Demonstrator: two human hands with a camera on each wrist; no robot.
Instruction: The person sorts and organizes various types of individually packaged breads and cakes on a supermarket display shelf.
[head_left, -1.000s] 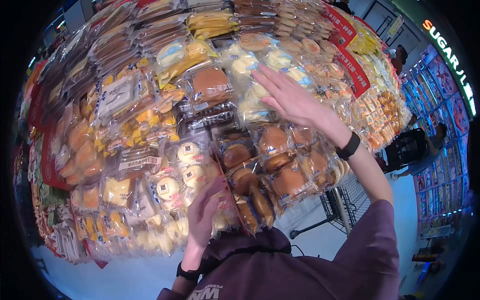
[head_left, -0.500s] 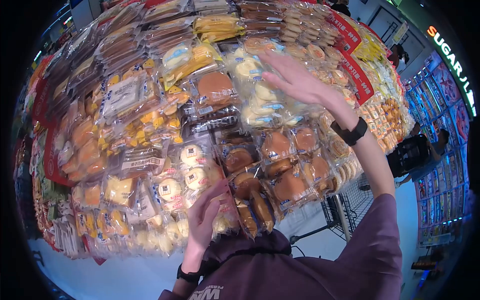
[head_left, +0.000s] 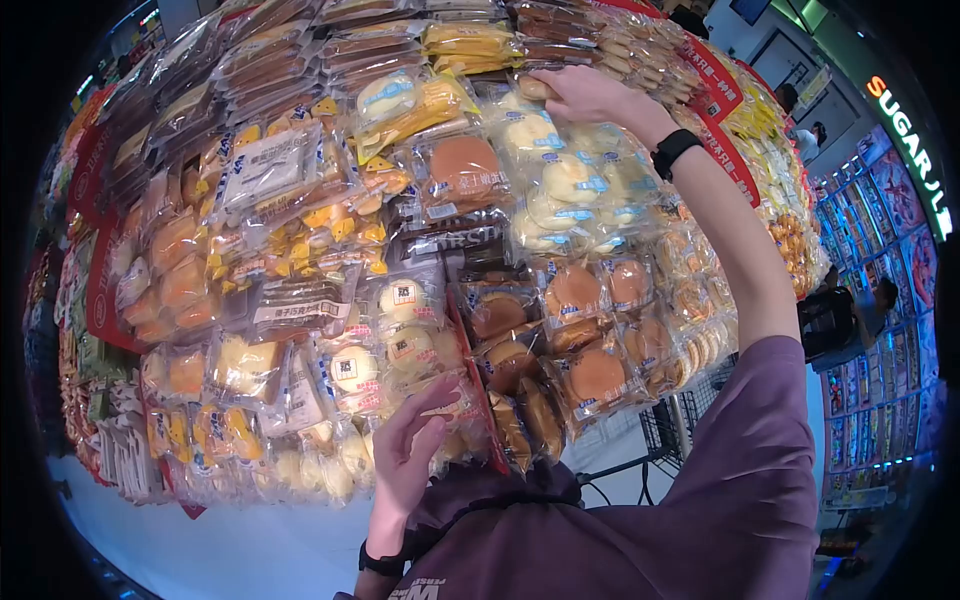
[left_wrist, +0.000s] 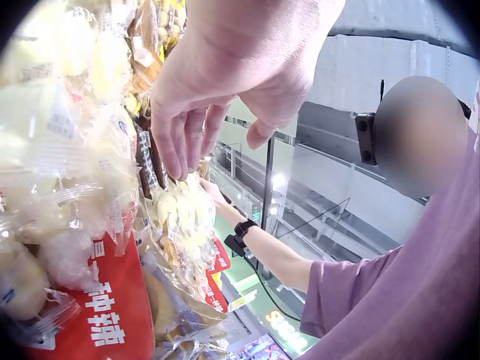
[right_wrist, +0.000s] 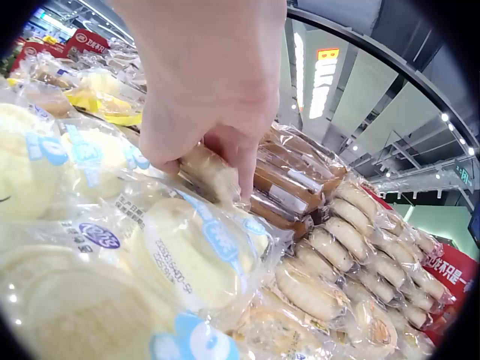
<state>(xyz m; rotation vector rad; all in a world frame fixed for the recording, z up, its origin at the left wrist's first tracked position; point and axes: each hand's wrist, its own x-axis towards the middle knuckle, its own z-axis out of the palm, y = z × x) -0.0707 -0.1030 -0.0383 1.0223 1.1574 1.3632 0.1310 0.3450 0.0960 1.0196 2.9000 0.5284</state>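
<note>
At the far side of the display my right hand (head_left: 590, 95) pinches a small clear-wrapped bun (right_wrist: 214, 174) between thumb and fingers. It sits at the edge of the pale round cakes (head_left: 570, 180) in bags with blue labels. Brown packaged cakes (right_wrist: 289, 184) lie just beyond the fingers. My left hand (head_left: 408, 450) hovers over the near edge, fingers loosely bent with nothing in them. Beside it are wrapped white round cakes (head_left: 355, 368) with dark square marks. In the left wrist view the fingers of the left hand (left_wrist: 225, 82) hang downward.
Heaps of other bagged pastries cover the display, with brown round cakes (head_left: 597, 375) near the front. Red sign strips (head_left: 712, 85) run between sections. A shopping cart (head_left: 665, 430) stands by the near right edge. A person (head_left: 850, 315) is at the right, before lit shelves (head_left: 880, 370).
My right hand has reached farther forward from over the blue-labelled cakes, and its fingers have closed on a wrapped bun. The left hand stays over the near edge, almost unmoved.
</note>
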